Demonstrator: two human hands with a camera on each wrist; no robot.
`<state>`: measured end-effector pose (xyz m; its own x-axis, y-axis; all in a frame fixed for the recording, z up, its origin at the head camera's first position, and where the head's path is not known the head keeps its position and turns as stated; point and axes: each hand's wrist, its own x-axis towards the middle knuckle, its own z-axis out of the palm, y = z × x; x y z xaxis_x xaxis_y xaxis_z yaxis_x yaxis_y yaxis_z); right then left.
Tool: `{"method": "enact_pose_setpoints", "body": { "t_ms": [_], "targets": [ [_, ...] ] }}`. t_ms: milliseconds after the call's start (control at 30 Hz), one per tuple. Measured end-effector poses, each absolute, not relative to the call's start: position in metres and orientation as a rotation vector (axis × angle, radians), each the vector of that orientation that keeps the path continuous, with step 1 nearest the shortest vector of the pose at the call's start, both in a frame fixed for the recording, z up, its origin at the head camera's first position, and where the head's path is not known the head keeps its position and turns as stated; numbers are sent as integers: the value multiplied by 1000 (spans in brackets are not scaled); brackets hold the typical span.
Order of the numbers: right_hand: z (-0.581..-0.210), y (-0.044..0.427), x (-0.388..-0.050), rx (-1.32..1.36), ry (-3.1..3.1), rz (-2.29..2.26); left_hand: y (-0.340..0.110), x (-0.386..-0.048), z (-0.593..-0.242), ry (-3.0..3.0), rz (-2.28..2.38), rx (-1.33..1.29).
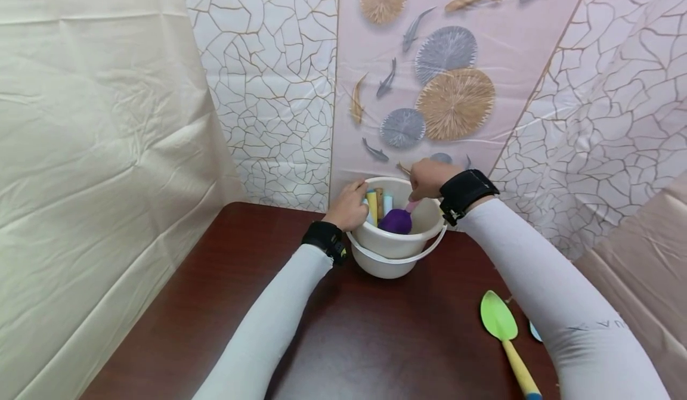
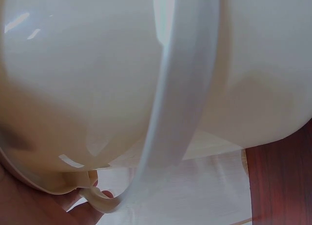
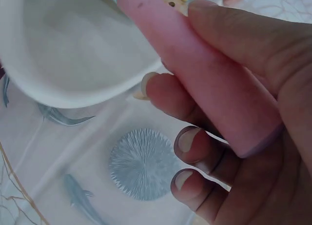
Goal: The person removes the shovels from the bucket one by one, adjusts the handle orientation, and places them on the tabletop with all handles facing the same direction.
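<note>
A cream bucket [image 1: 394, 248] with a white carrying handle stands against the far edge of the table. My left hand [image 1: 347, 206] grips its left rim; in the left wrist view, fingers show by the bucket's handle joint [image 2: 100, 200]. My right hand [image 1: 431, 177] is over the right rim, holding a trowel by its pink handle [image 3: 209, 78], thumb on one side and fingers curled on the other. The purple trowel head [image 1: 396, 222] points down inside the bucket. Beside it, a yellow handle [image 1: 372, 203], a brown one [image 1: 380, 200] and a pale blue one [image 1: 387, 203] stand upright.
On the dark red table [image 1: 370, 340], a green trowel [image 1: 499, 316] with a yellow handle lies at the right. A pale blue piece [image 1: 535, 332] is partly hidden under the right sleeve. Patterned cloth [image 1: 279, 90] hangs directly behind the bucket.
</note>
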<state>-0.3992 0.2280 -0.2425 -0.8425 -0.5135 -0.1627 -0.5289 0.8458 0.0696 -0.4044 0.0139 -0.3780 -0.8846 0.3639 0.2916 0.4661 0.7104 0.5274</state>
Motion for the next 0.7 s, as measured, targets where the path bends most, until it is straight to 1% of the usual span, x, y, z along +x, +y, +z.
{"method": "enact_pose_setpoints", "body": {
  "t_ms": [267,500,700],
  "targets": [
    [-221,248,-360,-1021,2964,15,14,-403,-378,-2741,-918,-688],
    [-205,264,-317,-975,3081,-133,14,-405,-378,-2736,-903,-678],
    [-198,283,-279,-998,3201,-135,13,-405,-378,-2743,-892,-695]
  ]
}}
